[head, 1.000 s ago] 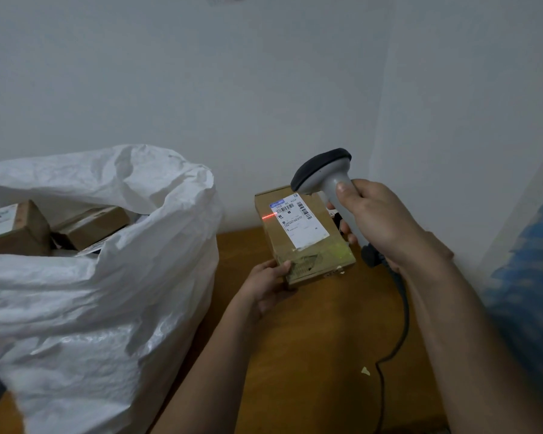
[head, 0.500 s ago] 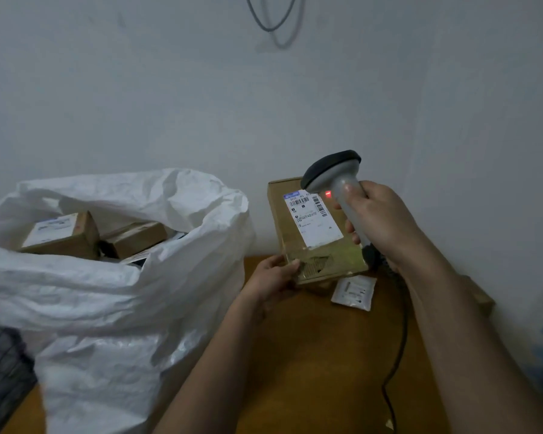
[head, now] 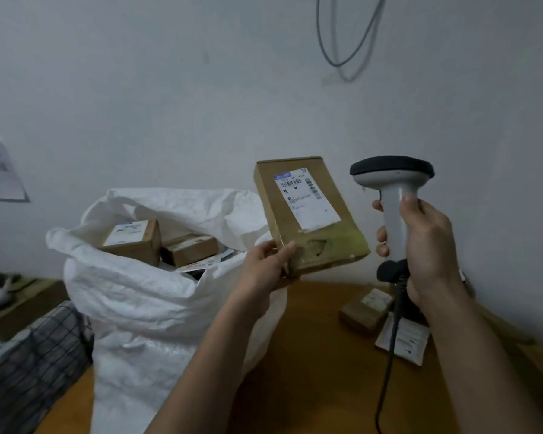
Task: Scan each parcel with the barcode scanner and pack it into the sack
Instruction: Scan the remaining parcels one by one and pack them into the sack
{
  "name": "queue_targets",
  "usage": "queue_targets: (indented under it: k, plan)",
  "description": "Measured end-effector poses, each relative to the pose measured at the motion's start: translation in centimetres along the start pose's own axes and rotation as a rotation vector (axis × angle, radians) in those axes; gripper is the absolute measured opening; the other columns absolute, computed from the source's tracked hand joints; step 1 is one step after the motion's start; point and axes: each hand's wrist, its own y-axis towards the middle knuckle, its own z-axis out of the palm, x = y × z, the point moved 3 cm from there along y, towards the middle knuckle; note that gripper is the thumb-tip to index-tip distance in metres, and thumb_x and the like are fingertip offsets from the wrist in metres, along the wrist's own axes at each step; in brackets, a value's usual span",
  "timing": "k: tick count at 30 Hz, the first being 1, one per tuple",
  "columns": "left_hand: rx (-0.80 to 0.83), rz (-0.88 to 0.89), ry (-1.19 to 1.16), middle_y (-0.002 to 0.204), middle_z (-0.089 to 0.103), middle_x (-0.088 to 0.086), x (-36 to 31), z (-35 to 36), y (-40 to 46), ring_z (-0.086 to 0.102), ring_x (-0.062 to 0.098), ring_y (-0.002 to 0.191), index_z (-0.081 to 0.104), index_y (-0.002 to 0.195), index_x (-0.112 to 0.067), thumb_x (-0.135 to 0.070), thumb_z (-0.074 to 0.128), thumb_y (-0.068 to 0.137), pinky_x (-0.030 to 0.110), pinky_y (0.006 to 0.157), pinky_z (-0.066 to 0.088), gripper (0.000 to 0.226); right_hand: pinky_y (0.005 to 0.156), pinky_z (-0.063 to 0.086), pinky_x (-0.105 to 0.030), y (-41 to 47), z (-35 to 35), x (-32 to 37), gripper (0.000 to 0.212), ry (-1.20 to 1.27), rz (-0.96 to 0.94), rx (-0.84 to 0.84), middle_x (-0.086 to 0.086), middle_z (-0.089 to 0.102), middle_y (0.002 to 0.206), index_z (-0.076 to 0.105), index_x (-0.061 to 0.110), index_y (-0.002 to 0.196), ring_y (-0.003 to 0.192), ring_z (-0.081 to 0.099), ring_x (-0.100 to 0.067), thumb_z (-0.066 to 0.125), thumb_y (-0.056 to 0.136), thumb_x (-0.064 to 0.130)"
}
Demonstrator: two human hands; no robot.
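My left hand (head: 265,266): grip pinching labelled cardboard parcel (head: 308,214) at its lower corner, raised beside the open white sack (head: 157,302). My right hand (head: 427,245): grip wrapped round barcode scanner (head: 392,186) handle, upright above desk (head: 320,355).

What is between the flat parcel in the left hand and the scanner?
Nothing: in the head view only bare wall shows between the flat parcel and the scanner.

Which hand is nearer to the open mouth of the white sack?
The left. The left hand, holding the flat parcel by its corner, is right beside the white sack; the right hand, holding the scanner, is farther right, beyond the parcel.
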Motion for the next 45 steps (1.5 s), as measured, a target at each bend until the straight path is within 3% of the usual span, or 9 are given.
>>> queue_targets:
  k: [6, 9, 12, 16, 19, 23, 30, 37, 45]
  plan:
    - [-0.405, 0.124, -0.152, 0.107, 0.069, 0.017, -5.8, -4.7, 0.2, 0.071, 0.029, 0.087, 0.061, 0.106, -0.001, -0.028, 0.065, 0.094, 0.028, 0.055, 0.058, 0.031, 0.042, 0.039, -0.024, 0.2, 1.1, -1.0, 0.038, -0.002, 0.054, 0.056, -0.007, 0.053, 0.066, 0.062, 0.008, 0.107, 0.049, 0.049, -0.009, 0.041, 0.104, 0.039]
    - [-0.654, 0.111, 0.010, 0.130, 0.057, 0.020, -6.3, -6.4, 0.6, 0.061, 0.031, 0.112, 0.050, 0.131, 0.002, -0.050, 0.062, 0.091, 0.035, 0.086, 0.056, 0.067, 0.041, 0.038, -0.024, -0.1, 1.8, -1.9, 0.039, -0.029, 0.086, 0.094, -0.007, 0.052, 0.065, 0.061, 0.005, 0.108, 0.048, 0.047, -0.011, 0.040, 0.104, 0.038]
    - [-0.782, 0.098, 0.456, 0.154, 0.019, 0.020, -5.7, -6.2, -0.2, 0.025, 0.036, 0.139, 0.018, 0.151, 0.000, -0.063, 0.060, 0.084, 0.044, 0.110, 0.030, 0.101, 0.044, 0.038, -0.026, -0.2, 2.1, -2.6, 0.041, -0.046, 0.112, 0.115, -0.008, 0.052, 0.065, 0.060, 0.004, 0.107, 0.049, 0.046, -0.014, 0.039, 0.104, 0.039]
    - [-0.666, 0.337, 1.036, 0.149, 0.022, 0.014, -2.8, -4.6, -1.6, 0.011, 0.034, 0.141, 0.047, 0.138, -0.017, -0.058, 0.067, 0.082, 0.051, 0.117, 0.012, 0.073, 0.043, 0.038, -0.026, -0.4, 2.3, -3.5, 0.042, -0.049, 0.138, 0.112, -0.007, 0.053, 0.063, 0.060, 0.004, 0.104, 0.048, 0.046, -0.014, 0.040, 0.104, 0.040]
    - [-0.565, 0.267, 1.422, 0.138, 0.041, 0.006, -1.0, -4.2, -1.4, 0.020, 0.032, 0.137, 0.063, 0.121, -0.021, -0.056, 0.067, 0.082, 0.048, 0.119, 0.009, 0.053, 0.043, 0.039, -0.026, -0.7, 2.1, -4.1, 0.041, -0.055, 0.152, 0.107, -0.008, 0.053, 0.064, 0.061, 0.005, 0.104, 0.048, 0.047, -0.013, 0.040, 0.104, 0.041]
    - [-0.502, 0.210, 1.566, 0.124, 0.053, 0.004, -0.1, -4.1, -1.4, 0.038, 0.029, 0.125, 0.067, 0.114, -0.016, -0.025, 0.063, 0.093, 0.047, 0.117, 0.019, 0.023, 0.042, 0.040, -0.024, -1.1, 1.4, -4.6, 0.041, -0.084, 0.160, 0.078, -0.010, 0.053, 0.067, 0.061, 0.007, 0.102, 0.047, 0.048, -0.011, 0.039, 0.104, 0.041]
    - [-0.799, 0.623, 1.548, 0.092, 0.064, 0.014, -2.3, -3.3, -2.6, 0.057, 0.038, 0.092, 0.071, 0.081, 0.000, 0.012, 0.069, 0.067, 0.047, 0.092, 0.043, 0.019, 0.041, 0.038, -0.026, -1.9, 0.1, -5.0, 0.038, -0.067, 0.188, 0.015, -0.011, 0.053, 0.070, 0.061, 0.012, 0.103, 0.046, 0.048, -0.012, 0.041, 0.103, 0.044]
    - [-0.713, 0.697, 1.651, 0.132, 0.047, 0.024, 1.2, -2.5, -3.6, 0.047, 0.043, 0.128, 0.050, 0.137, -0.008, 0.014, 0.043, 0.062, 0.055, 0.114, 0.026, 0.079, 0.045, 0.039, -0.029, -3.1, -0.4, -6.0, 0.039, -0.089, 0.217, -0.001, -0.011, 0.053, 0.069, 0.062, 0.010, 0.103, 0.050, 0.048, -0.016, 0.040, 0.104, 0.042]
    - [-0.619, 1.015, 1.670, 0.137, 0.035, 0.021, 4.7, -0.7, -3.7, 0.032, 0.038, 0.132, 0.053, 0.137, -0.008, 0.004, 0.031, 0.078, 0.057, 0.112, 0.021, 0.064, 0.044, 0.040, -0.028, -4.2, -2.3, -6.9, 0.033, -0.126, 0.253, -0.065, -0.012, 0.053, 0.070, 0.061, 0.016, 0.094, 0.054, 0.049, -0.019, 0.041, 0.104, 0.040]
